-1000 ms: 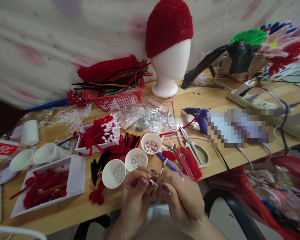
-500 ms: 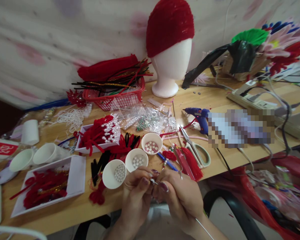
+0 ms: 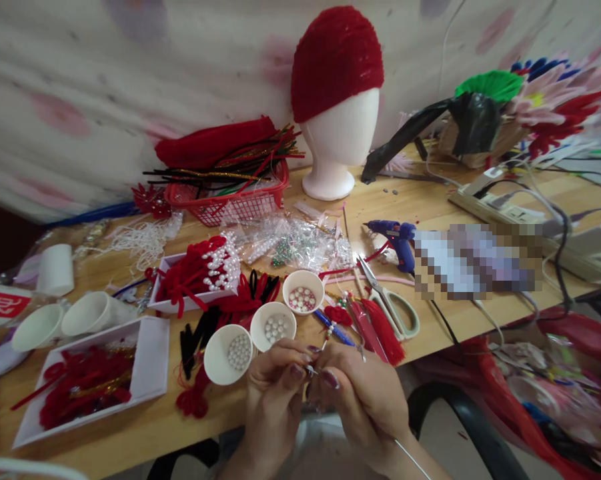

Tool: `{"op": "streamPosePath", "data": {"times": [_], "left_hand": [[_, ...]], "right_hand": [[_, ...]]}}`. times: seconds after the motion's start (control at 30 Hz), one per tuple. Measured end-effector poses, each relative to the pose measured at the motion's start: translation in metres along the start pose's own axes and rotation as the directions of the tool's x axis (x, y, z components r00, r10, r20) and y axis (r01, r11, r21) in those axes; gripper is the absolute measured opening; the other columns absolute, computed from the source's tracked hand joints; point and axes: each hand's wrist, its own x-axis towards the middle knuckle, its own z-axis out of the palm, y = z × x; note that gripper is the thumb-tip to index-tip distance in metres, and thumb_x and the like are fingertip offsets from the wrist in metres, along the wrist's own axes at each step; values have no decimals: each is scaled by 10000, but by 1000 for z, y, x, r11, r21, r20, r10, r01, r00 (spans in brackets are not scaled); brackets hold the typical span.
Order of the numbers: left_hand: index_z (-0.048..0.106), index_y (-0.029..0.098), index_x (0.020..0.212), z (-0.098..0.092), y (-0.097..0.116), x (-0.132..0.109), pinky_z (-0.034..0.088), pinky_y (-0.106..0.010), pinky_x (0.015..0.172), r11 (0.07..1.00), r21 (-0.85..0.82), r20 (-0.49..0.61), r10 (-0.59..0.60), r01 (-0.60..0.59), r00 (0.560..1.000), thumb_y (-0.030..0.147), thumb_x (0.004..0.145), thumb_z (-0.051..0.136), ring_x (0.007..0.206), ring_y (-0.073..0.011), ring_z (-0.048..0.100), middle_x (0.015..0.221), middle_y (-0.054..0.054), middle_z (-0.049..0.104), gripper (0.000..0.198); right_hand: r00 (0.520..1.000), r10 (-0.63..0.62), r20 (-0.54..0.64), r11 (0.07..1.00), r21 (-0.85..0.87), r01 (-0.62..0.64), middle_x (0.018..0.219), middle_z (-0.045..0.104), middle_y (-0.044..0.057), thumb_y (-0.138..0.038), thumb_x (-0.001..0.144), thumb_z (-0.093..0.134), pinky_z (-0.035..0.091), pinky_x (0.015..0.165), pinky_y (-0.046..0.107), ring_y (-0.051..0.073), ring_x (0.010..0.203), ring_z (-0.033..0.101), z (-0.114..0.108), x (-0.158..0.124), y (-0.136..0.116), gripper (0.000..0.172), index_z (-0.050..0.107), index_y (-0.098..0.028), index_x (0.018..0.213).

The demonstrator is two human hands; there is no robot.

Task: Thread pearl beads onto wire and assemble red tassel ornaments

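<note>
Close together at the table's front edge, my left hand (image 3: 276,393) and my right hand (image 3: 365,393) pinch a thin white cord (image 3: 311,369) between their fingertips. A tail of the cord comes out under my right wrist. What the lower fingers do is hidden. Just beyond my left hand stand a paper cup of white beads (image 3: 225,377), a second cup with larger pearl beads (image 3: 260,343) and a third with pink and white beads (image 3: 300,308). A blue pen (image 3: 341,331) and a red tassel (image 3: 383,332) lie beyond my right hand.
Scissors (image 3: 405,313) and a blue glue gun (image 3: 395,237) lie to the right. White boxes (image 3: 153,360) of red pieces stand left. Behind are a red basket (image 3: 210,210) and a foam head (image 3: 337,147) in a red cap. A power strip (image 3: 510,210) sits far right.
The fingertips have shifted slightly around the cord, and the short straight piece between them shows less now. The camera view has tilted a little; the table things stay in place.
</note>
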Motion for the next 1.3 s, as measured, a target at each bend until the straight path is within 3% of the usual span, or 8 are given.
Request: {"op": "streamPosePath", "data": {"times": [0.2,0.33,0.43,0.57,0.77,1.03,1.17,1.3], "left_hand": [[829,310,781,-13,8,-2,542,-174,522,986,99,104,125,-135,987,352,799,831,615,-115,689,749,2,731,46],[832,306,831,-25,10,-2,517,-210,575,866,281,229,359,-414,905,302,832,801,674,-117,619,879,-23,690,31],[848,326,862,-27,11,-1,497,-230,612,762,386,299,429,-520,852,277,815,815,716,-127,573,894,-28,617,75],[848,350,924,-26,16,1,505,-223,593,739,432,349,392,-517,851,263,831,801,712,-131,578,857,-26,594,136],[841,339,974,-26,22,4,557,-232,586,727,481,387,325,-490,863,189,835,784,710,-144,645,882,-33,670,212],[780,234,810,-23,29,3,526,-182,538,615,578,321,432,-536,843,194,756,853,686,-131,647,832,-10,679,99],[754,224,767,-19,34,4,539,-214,631,518,605,365,495,-605,789,222,784,838,730,-143,654,805,-5,676,86],[766,227,805,-16,36,4,522,-229,579,503,586,428,473,-635,770,214,796,826,659,-146,646,774,-10,695,62]], "right_hand": [[995,-15,-102,944,325,48,668,608,-4,-391,1095,388,493,575,275,150,588,613,-4,-3,-4,368,612,-234,849],[990,90,-106,983,167,-72,746,609,26,-443,1065,469,457,602,284,169,669,580,-11,-5,-9,343,726,-229,991],[985,163,-50,966,210,-149,788,612,24,-462,1022,565,456,627,268,168,728,576,-7,-4,-9,303,745,-237,930],[962,271,4,891,378,-253,803,616,20,-475,995,612,469,665,253,157,760,584,4,-2,-6,337,715,-217,804],[922,384,41,739,585,-334,720,548,-3,-465,937,698,430,510,195,115,610,519,11,4,-5,371,666,-198,682],[917,380,-122,825,493,-276,668,545,-4,-457,932,703,422,520,212,129,614,523,10,3,-1,390,658,-194,648],[928,351,-126,842,477,-253,666,546,-5,-434,943,695,417,532,221,132,617,518,8,3,-2,375,658,-196,656],[946,293,-138,880,424,-211,700,565,1,-396,955,689,434,581,244,141,651,527,6,4,-5,336,679,-200,682]]}}
